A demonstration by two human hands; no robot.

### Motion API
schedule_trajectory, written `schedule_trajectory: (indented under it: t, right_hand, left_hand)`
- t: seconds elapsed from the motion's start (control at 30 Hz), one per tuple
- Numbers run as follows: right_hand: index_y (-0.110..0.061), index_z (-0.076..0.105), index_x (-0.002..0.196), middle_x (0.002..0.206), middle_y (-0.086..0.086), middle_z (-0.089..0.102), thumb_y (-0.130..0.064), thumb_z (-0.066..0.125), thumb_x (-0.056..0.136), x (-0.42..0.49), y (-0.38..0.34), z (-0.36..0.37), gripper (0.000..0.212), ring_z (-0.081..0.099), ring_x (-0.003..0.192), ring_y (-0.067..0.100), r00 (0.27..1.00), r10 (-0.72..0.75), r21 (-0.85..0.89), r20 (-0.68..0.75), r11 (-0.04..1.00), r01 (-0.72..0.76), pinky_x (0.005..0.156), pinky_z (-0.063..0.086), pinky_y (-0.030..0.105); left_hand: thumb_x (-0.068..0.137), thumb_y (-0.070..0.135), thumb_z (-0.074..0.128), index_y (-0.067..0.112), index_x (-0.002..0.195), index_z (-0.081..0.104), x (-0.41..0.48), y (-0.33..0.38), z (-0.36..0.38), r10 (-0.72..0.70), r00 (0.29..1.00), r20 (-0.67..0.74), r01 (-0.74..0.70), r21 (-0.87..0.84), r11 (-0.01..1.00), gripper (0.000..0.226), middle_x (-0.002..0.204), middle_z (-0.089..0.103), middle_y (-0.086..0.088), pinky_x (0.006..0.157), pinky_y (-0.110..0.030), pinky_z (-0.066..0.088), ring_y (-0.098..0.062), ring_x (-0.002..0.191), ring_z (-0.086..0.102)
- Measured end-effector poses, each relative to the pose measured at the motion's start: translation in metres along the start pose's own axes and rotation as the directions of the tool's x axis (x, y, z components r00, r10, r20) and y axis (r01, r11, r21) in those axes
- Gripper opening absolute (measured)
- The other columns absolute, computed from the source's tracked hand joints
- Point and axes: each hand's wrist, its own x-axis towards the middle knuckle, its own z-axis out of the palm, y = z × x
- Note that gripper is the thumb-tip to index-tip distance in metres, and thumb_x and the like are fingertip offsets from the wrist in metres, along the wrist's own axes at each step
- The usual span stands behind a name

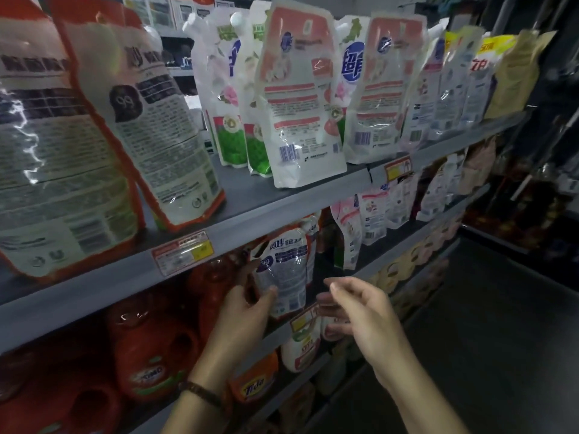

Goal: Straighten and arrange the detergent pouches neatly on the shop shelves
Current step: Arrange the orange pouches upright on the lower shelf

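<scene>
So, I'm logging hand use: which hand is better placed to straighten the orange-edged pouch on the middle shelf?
Left. The left hand grips the pouch at its lower side; the right hand hovers apart, holding nothing.

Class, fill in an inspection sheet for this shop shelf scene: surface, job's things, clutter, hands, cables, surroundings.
Surface: grey upper shelf, price tag on its edge.
Job's things: upper pouches lean unevenly; purple-badge pouch on the shelf below.
Clutter: red bottles beside that pouch.
Hands: left hand grips the purple-badge pouch; right hand hovers nearby, holding nothing.
Cables: nothing seen.
Surroundings: dark floor.
</scene>
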Motion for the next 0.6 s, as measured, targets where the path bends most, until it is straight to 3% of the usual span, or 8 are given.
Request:
schedule_trajectory:
  t: [0.13,0.23,0.37,0.5,0.6]
  right_hand:
    - [-0.025,0.074,0.111,0.097,-0.007,0.081,-0.027,0.061,0.106,0.024,0.005,0.006,0.013,0.077,0.092,0.007,1.0,0.003,-0.03,0.031,1.0,-0.002,0.077,0.063,0.028]
    - [-0.026,0.074,0.109,0.096,-0.007,0.081,-0.029,0.063,0.105,0.047,0.006,0.008,0.012,0.078,0.09,0.009,0.999,0.02,-0.037,0.036,0.999,-0.019,0.084,0.065,0.036]
    - [-0.025,0.075,0.107,0.101,-0.002,0.081,-0.03,0.066,0.104,0.078,0.007,0.006,0.011,0.078,0.094,0.016,0.997,0.025,0.005,0.075,1.0,-0.025,0.08,0.066,0.037]
    - [-0.023,0.077,0.104,0.103,-0.003,0.081,-0.03,0.064,0.104,0.102,0.005,-0.004,0.015,0.077,0.099,0.018,0.983,0.023,-0.022,0.18,1.0,-0.019,0.088,0.064,0.044]
    - [-0.02,0.078,0.106,0.102,-0.005,0.081,-0.027,0.062,0.106,0.117,0.003,-0.013,0.017,0.077,0.097,0.014,0.972,0.018,-0.03,0.233,0.999,-0.011,0.093,0.061,0.041]
  left_hand:
    - [0.103,0.037,0.067,0.041,0.118,0.063,0.033,0.002,0.007,-0.004,1.0,-0.02,0.005,0.069,0.998,0.017,0.114,0.072,0.016,0.103,-0.038,0.056,-0.011,0.108,0.068]
    - [0.099,0.022,0.073,0.033,0.143,0.056,0.056,-0.002,0.018,0.134,0.984,-0.119,-0.121,0.113,0.986,0.048,0.142,0.063,0.008,0.114,-0.041,0.047,-0.016,0.129,0.059]
    - [0.093,0.008,0.078,0.024,0.153,0.049,0.081,-0.011,0.031,0.225,0.957,-0.181,-0.19,0.192,0.963,0.068,0.148,0.06,0.002,0.117,-0.042,0.045,-0.018,0.138,0.055]
    - [0.097,0.021,0.075,0.033,0.149,0.045,0.092,-0.012,0.04,0.211,0.953,-0.219,-0.154,0.248,0.956,0.062,0.148,0.059,0.006,0.118,-0.045,0.044,-0.016,0.138,0.053]
    - [0.097,0.038,0.072,0.029,0.153,0.043,0.107,-0.022,0.045,0.194,0.939,-0.283,-0.094,0.33,0.939,0.063,0.153,0.055,0.003,0.12,-0.047,0.042,-0.021,0.142,0.051]
